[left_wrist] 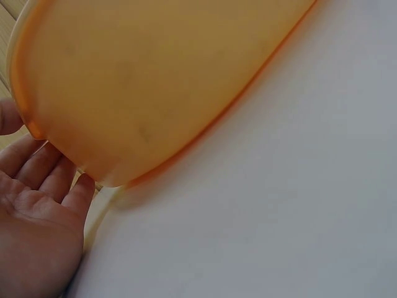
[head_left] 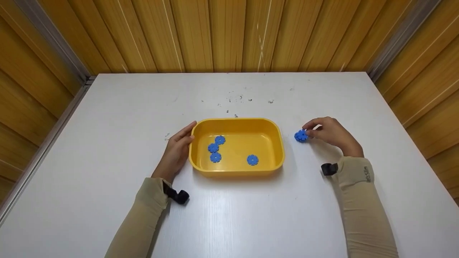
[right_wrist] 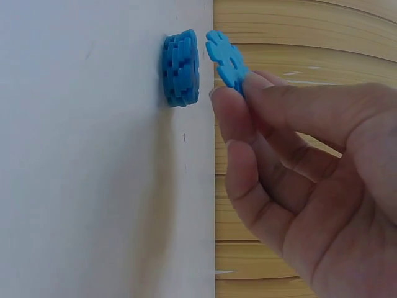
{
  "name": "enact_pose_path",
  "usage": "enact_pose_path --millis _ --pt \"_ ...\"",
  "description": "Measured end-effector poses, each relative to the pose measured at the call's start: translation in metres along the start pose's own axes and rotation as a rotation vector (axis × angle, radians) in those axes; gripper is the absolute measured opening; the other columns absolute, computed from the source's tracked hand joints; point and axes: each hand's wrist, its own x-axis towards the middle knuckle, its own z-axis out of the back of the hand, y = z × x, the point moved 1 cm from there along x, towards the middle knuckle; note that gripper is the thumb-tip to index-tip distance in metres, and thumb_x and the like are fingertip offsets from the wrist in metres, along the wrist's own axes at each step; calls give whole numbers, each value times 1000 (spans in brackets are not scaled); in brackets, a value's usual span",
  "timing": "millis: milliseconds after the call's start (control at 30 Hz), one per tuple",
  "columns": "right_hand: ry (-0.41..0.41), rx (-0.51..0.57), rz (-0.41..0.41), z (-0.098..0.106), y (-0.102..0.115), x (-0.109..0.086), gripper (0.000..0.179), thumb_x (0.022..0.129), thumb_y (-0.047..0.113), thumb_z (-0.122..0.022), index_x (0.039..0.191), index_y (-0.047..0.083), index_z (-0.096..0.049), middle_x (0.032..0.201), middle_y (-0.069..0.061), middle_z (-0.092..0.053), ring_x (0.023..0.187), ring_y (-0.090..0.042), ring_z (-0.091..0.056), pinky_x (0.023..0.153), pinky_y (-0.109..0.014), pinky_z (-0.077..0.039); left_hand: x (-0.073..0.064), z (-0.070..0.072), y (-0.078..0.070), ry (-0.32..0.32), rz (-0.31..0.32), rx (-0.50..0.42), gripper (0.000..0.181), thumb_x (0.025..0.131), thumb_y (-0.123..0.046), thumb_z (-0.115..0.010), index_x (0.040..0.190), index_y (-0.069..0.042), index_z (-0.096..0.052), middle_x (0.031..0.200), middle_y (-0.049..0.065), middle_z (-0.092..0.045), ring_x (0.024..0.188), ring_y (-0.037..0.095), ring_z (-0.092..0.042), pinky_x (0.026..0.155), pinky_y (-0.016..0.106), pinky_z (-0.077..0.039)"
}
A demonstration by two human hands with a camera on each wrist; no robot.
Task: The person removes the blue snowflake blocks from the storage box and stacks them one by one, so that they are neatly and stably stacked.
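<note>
When I look down through the head view, the left hand (head_left: 173, 154) rests against the left end of a yellow, rounded rectangular plastic tub (head_left: 236, 125) on the white bench (head_left: 236, 222). Inside I count four flat blue notched discs: three in a cluster (head_left: 213, 147) toward the left, and a single disc (head_left: 252, 159) near the front right. Well to the right of the tub, the right hand (head_left: 333, 135) pinches another blue notched disc (head_left: 303, 134) just above a small stack.

Through the left wrist view, I see fingers (left_wrist: 59, 177) lying nearly straight against the tub's outer wall.

From the right wrist view, I can see thumb and forefinger closed narrowly on the disc, which tilts clear of the blue stack (right_wrist: 181, 69) beside it; the other fingers curl loosely.
</note>
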Motion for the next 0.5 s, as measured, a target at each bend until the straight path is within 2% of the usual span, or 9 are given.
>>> enact_pose_path --millis 300,500 --pt "4 8 -37 -3 0 1 28 93 14 -59 117 1 -67 117 -21 -63 106 -35 -58 100 -51 -47 0 -1 -1 7 -3 -12 51 96 -6 -45 147 -11 -40 155 -1 -35 143 11 -32 116 26 -30" --pt "2 -1 -43 -5 0 1 29 93 18 -60 117 2 -67 116 -19 -63 103 -32 -60 98 -48 -48 -1 0 0 13 -18 -22 52 95 -3 -45 147 -9 -40 155 2 -34 144 13 -31 117 28 -29"
